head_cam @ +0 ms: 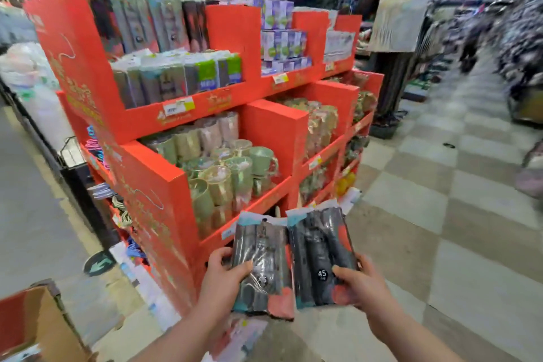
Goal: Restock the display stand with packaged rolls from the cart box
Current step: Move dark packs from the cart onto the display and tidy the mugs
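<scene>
My left hand (224, 276) grips a pack of black rolls (263, 261) with teal and coral corners, and more packs seem stacked under it. My right hand (363, 282) holds a second, matching pack (320, 256) marked 45. Both packs are upright in front of the red display stand (152, 185), at its lowest shelf level. The top shelf (182, 114) carries similar packaged rolls standing in rows. The cardboard box (38, 323) shows at the bottom left corner.
Green cups in clear wrap (223, 173) fill the middle shelf. Purple boxes (279, 35) stand on the upper right shelf. A checkered floor aisle (440, 200) runs to the right, with clothing racks (517, 38) beyond. Hangers (123, 214) hang on the stand's left side.
</scene>
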{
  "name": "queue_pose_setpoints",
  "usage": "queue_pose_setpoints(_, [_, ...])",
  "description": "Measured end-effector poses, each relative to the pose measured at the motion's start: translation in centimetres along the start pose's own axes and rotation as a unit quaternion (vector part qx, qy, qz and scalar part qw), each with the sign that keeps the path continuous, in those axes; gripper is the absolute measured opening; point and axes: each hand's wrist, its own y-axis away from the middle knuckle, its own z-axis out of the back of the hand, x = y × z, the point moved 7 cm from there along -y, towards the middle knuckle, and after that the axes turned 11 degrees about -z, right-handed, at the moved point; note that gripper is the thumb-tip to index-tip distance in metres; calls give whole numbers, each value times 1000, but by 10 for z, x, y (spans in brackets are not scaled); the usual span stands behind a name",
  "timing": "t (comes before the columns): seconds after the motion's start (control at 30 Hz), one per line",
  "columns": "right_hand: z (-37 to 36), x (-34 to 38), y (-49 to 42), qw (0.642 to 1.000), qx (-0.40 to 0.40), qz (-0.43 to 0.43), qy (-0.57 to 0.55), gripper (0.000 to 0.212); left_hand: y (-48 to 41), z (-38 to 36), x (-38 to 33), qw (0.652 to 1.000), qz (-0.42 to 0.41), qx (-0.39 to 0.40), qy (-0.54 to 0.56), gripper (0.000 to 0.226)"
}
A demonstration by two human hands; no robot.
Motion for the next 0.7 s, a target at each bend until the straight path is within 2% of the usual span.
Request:
queue_pose_setpoints(0.07, [5,21,-10,1000,-1,14,-13,33,-16,-14,-17,1000,-14,4,3,57])
queue_pose_setpoints(0.2, [5,72,-38,999,-2,41,-8,33,-58,-39,-48,998,-50,10,41,43])
queue_pose_setpoints(0.4, [-13,168,-92,995,2,103,7,27,-148,-68,-95,991,-92,22,93,39])
queue_pose_setpoints(0.5, [-41,224,-123,990,21,135,20,32,-192,-65,-132,987,-118,6,109,38])
queue_pose_setpoints(0.63, [-92,288,-157,981,73,180,22,24,-244,-40,-186,978,-167,-34,123,49])
queue_pose_setpoints(0.7, [-120,313,-172,977,98,188,17,22,-263,-23,-204,969,-191,-66,140,42])
